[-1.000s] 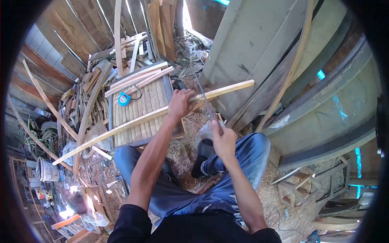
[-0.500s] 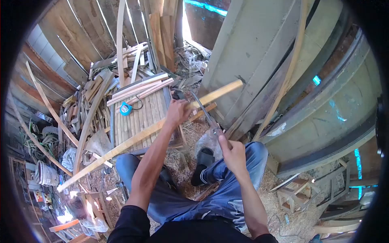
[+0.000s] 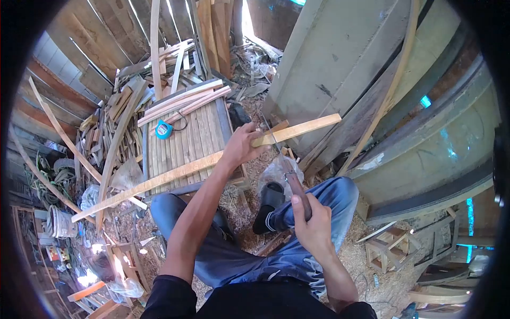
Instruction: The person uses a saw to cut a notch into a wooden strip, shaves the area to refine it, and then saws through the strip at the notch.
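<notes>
My left hand [image 3: 240,147] grips a long pale wooden slat [image 3: 175,170] that runs from the lower left up to the right, across a slatted wooden bench [image 3: 183,141]. My right hand [image 3: 312,220] is closed on the brown handle of a hand saw [image 3: 284,165]. The saw's thin blade reaches up to the slat just right of my left hand. My legs in blue jeans are under both arms, and a black-socked foot [image 3: 268,202] rests on the sawdust floor.
A blue tape measure [image 3: 163,129] lies on the bench. Piles of scrap wood strips [image 3: 114,117] crowd the left and back. Large grey-green boards [image 3: 340,58] lean at the right. A small wooden crate frame [image 3: 390,247] sits on the sawdust at lower right.
My right hand has pulled the saw back toward me, away from the slat. The slat's right end has tipped and shifted slightly under my left hand.
</notes>
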Tool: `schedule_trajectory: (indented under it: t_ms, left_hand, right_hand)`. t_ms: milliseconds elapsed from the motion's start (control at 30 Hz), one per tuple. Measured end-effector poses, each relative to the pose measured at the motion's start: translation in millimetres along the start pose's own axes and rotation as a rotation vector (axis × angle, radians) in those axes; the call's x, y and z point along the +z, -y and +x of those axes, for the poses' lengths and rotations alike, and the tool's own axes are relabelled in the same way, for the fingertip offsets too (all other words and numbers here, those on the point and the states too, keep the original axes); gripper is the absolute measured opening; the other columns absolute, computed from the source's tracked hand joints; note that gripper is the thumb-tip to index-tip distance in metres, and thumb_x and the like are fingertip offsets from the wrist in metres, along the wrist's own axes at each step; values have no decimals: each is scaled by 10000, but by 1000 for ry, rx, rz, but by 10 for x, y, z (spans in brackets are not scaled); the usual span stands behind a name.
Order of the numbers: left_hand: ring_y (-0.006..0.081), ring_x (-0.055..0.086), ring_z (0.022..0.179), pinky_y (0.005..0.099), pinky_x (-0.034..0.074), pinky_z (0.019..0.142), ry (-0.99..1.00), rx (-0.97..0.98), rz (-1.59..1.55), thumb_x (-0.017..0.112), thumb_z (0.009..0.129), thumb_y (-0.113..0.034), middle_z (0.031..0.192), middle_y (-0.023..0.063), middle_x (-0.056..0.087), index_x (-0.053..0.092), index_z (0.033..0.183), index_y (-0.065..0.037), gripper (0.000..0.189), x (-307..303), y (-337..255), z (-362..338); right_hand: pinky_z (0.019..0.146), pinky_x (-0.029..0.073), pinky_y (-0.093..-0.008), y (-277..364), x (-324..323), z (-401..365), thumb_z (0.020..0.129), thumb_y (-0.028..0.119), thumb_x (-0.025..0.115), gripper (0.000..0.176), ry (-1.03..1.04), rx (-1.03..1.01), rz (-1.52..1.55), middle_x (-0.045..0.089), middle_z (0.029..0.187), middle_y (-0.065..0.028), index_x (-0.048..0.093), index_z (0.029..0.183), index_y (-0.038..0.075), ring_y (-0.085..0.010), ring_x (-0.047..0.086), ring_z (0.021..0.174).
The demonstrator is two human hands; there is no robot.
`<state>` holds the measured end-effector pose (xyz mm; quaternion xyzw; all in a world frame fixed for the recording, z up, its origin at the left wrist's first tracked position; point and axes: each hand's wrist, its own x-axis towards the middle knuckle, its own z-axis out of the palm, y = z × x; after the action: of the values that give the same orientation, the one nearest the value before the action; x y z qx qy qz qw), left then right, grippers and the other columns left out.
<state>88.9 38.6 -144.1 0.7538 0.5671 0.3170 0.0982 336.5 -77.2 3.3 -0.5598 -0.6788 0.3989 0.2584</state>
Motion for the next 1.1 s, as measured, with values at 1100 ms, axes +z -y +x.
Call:
schedule_trajectory:
  t_ms: [1100]
  left_hand:
    - [315, 576, 915, 404, 445, 795, 39, 73, 65, 755, 744, -244, 906, 106, 555, 659, 999, -64, 327, 36, -57, -4]
  right_hand:
    - [507, 401, -280, -1203, 939, 702, 985, 319, 501, 403, -111, 17, 585, 521, 560, -19, 588, 746, 7, -88, 528, 534]
